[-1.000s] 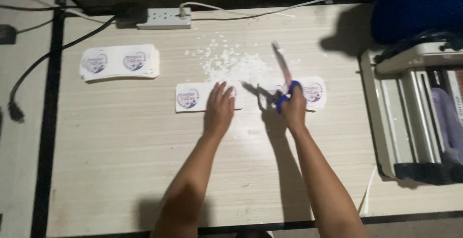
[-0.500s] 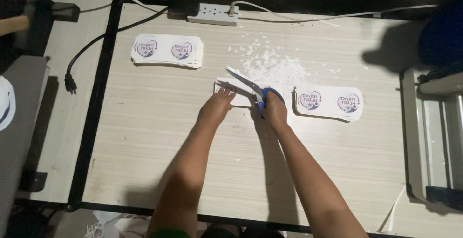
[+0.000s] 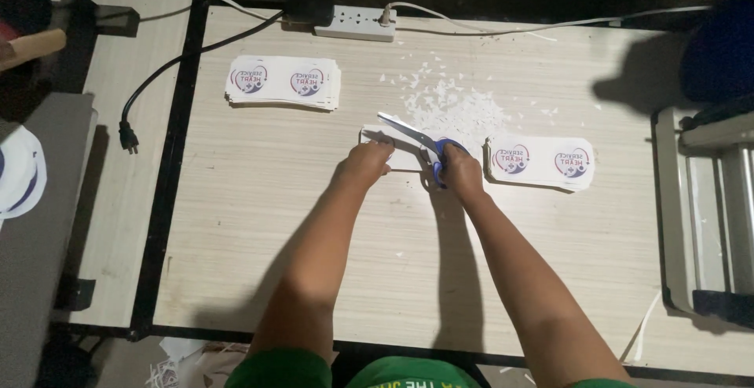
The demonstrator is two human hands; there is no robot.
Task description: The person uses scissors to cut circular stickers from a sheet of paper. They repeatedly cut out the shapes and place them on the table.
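Scissors (image 3: 420, 143) swung from upright to 10 o'clock over sticker sheet (image 3: 393, 156); left hand (image 3: 364, 164) pinches it, right hand (image 3: 457, 174) fingers curled in handles.

white sticker sheet (image 3: 397, 158) flat on table; blue-handled scissors (image 3: 424, 147) open, blades over sheet.
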